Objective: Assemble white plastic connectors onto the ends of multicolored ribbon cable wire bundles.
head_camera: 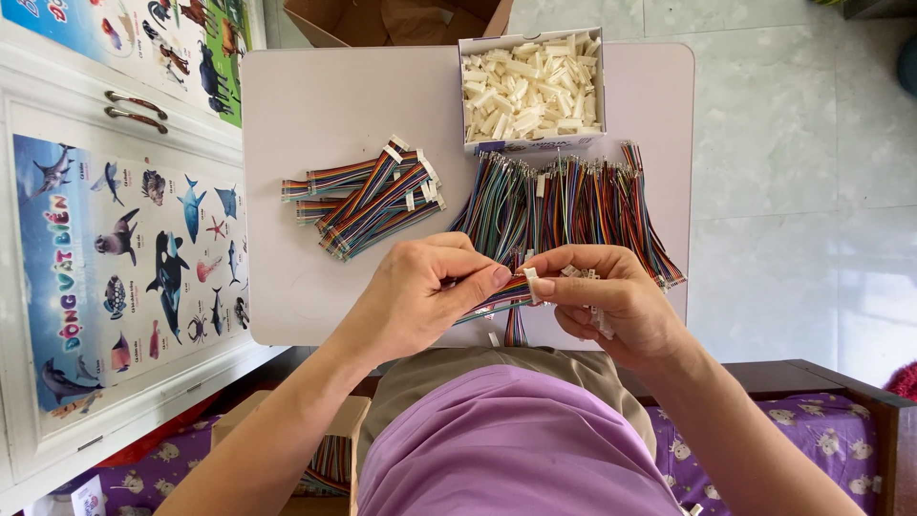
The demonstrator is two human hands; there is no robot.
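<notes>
Our left hand (420, 296) pinches the rainbow ribbon cable (497, 294) flat between thumb and forefinger, keeping its tip steady. Our right hand (611, 301) meets it, fingers (546, 285) clamped on a small white connector (531, 283) at the cable's end, with spare connectors (600, 320) tucked in the palm, close at hand. Just beyond, on the table (287, 248), loose bare-ended cables (564, 205) fan out within reach; finished bundles (368, 196) lie apart to the left, and the box of white connectors (531, 91) sits at the far edge.
</notes>
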